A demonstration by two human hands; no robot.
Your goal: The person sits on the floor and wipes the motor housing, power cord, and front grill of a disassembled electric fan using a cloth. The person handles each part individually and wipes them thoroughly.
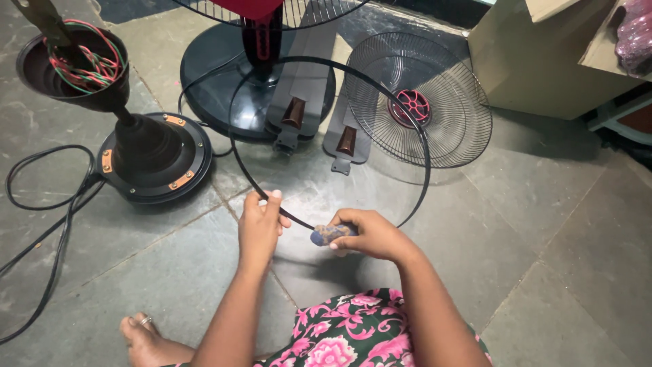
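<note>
Black plastic guard ring (421, 146), thin & round, is held low over the grey stone floor (564, 224), w/ its near edge at both hands. Left hand (260, 223) pinches the ring's near-left arc, fingers closed round the band, thumb on top. Right hand (370, 234) sits just beside it to the right, fingers curled tight on a small blue-brown lump, maybe a rag or pad (327, 234); can't tell exactly what it is. Lump touches the ring at its lowest point, between the 2 hands.

Seen thru the ring: two grey fan blades (302, 95) w/ brown holders, lying flat on the floor. Wire fan grille (424, 102) w/ red hub leans just behind the ring's right side. Round dark fan base (217, 75) w/ upright post stands past the blades. Far left: black motor housing (146, 153) on a round plate, topped by a cup w/ red & green wires (92, 64). Black cable (51, 204) loops over the floor at left. Cardboard box (536, 61) at top right. Floral pink dress (353, 333) & a bare foot (146, 340) at bottom.
</note>
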